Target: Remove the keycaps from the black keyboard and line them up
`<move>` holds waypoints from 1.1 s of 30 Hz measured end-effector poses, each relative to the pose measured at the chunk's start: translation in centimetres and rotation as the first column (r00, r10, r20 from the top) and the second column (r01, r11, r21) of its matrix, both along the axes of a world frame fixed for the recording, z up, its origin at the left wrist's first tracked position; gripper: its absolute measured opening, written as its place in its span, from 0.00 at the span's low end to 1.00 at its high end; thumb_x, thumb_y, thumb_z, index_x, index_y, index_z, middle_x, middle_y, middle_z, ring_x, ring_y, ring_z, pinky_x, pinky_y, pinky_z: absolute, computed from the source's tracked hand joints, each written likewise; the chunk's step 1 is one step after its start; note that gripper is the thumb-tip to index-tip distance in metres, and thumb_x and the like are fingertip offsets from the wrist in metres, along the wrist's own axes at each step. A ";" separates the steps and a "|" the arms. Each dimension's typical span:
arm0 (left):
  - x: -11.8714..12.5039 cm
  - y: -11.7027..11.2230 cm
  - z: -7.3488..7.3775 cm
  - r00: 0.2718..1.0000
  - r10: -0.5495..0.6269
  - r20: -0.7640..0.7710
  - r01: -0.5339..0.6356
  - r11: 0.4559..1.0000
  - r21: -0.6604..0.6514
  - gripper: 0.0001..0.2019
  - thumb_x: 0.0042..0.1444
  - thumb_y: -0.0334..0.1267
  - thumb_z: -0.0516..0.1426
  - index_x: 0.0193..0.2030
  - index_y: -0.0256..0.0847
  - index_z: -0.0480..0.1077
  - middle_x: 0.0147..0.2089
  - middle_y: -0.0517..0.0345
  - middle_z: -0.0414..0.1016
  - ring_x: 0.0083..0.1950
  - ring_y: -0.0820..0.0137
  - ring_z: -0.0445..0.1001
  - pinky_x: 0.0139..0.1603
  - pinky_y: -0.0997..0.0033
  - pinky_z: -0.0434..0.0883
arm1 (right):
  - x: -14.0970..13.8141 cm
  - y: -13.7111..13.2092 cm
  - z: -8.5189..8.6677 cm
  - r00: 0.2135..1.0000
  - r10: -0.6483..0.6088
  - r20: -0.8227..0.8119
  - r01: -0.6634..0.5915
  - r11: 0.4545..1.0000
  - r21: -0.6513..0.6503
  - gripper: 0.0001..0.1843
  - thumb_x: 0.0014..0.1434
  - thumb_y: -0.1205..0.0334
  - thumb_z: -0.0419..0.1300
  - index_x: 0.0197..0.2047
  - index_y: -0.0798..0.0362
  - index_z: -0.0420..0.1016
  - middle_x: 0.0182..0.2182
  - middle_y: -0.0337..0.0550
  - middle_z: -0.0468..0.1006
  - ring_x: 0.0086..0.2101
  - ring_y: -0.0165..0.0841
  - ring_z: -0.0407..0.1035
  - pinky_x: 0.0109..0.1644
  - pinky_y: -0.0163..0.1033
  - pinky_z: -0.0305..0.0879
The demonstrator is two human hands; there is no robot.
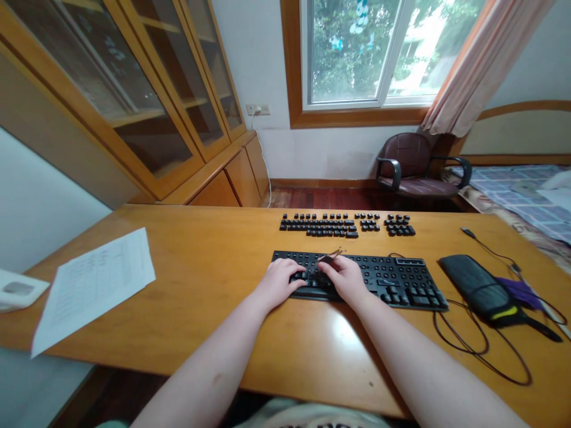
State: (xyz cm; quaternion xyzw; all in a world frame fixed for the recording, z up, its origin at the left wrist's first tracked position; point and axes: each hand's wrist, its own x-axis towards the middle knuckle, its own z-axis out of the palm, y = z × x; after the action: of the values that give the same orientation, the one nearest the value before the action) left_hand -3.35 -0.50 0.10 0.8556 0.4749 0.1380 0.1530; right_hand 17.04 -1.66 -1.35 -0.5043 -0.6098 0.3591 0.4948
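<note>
A black keyboard [379,273] lies in front of me. Many of its keycaps are off, while some stay on along the lower rows and at the right end. My left hand [282,278] rests on its left part, fingers and thumb apart around a few remaining keycaps, with nothing visibly gripped. Over the middle of the board, my right hand [345,276] is closed on a small keycap puller [329,258] with a dark body and thin wires pointing up and away. Its fingertips are partly hidden. Behind the keyboard, loose black keycaps [321,226] stand in rows laid out like a keyboard.
At the right lie a dark pouch [473,285] with a yellow stripe, a purple item [517,291] and a looped cable [484,351]. Paper sheets [96,285] and a white object [20,290] are at the left. Beyond the desk stands an office chair [410,163].
</note>
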 end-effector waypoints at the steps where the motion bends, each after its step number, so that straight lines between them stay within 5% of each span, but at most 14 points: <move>1: 0.0 0.1 -0.1 1.000 0.004 0.008 -0.004 1.000 -0.007 0.16 0.51 0.45 0.60 0.47 0.46 0.72 0.46 0.56 0.74 0.49 0.65 0.68 0.53 0.65 0.63 | 0.0 0.0 0.0 0.999 -0.004 0.045 0.003 1.000 0.014 0.09 0.54 0.55 0.60 0.35 0.50 0.77 0.30 0.43 0.80 0.31 0.37 0.72 0.37 0.42 0.67; 10: 0.7 0.2 -0.6 0.998 -0.003 0.059 0.006 0.999 -0.039 0.17 0.48 0.47 0.62 0.45 0.46 0.73 0.45 0.56 0.74 0.49 0.63 0.68 0.53 0.64 0.63 | -0.1 0.3 0.7 0.929 -0.014 0.371 -0.001 0.999 0.041 0.10 0.58 0.57 0.54 0.29 0.51 0.70 0.25 0.41 0.75 0.27 0.34 0.67 0.31 0.38 0.61; 21: 2.5 -0.6 -0.6 0.999 0.011 0.039 -0.009 0.999 -0.045 0.18 0.49 0.49 0.61 0.46 0.47 0.72 0.45 0.56 0.73 0.48 0.63 0.67 0.51 0.63 0.63 | -0.1 0.4 0.7 0.864 0.105 0.493 -0.153 0.987 0.057 0.09 0.59 0.62 0.53 0.30 0.51 0.72 0.27 0.43 0.75 0.29 0.35 0.67 0.33 0.38 0.61; 28: 2.6 -0.7 -0.6 0.999 0.014 0.034 -0.014 1.000 0.005 0.11 0.53 0.47 0.57 0.41 0.48 0.73 0.45 0.58 0.74 0.47 0.63 0.68 0.48 0.63 0.65 | 0.0 -0.4 0.5 0.777 0.230 0.587 -0.391 0.906 0.163 0.09 0.60 0.60 0.54 0.37 0.49 0.75 0.33 0.46 0.77 0.35 0.37 0.69 0.41 0.42 0.64; 33: 3.3 0.1 0.2 0.997 -0.007 -0.074 0.004 0.999 -0.032 0.11 0.48 0.47 0.60 0.37 0.46 0.74 0.40 0.56 0.75 0.43 0.62 0.70 0.44 0.64 0.67 | 0.1 -0.4 0.2 0.816 0.210 0.538 -0.345 0.925 0.162 0.09 0.60 0.61 0.54 0.38 0.48 0.76 0.33 0.44 0.78 0.34 0.36 0.70 0.40 0.41 0.65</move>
State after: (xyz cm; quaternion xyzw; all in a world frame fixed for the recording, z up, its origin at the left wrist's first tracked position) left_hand -0.09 -0.36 0.32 0.8588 0.4800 0.0984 0.1494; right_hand 17.10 -2.06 -1.15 -0.4191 -0.8269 0.2006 0.3169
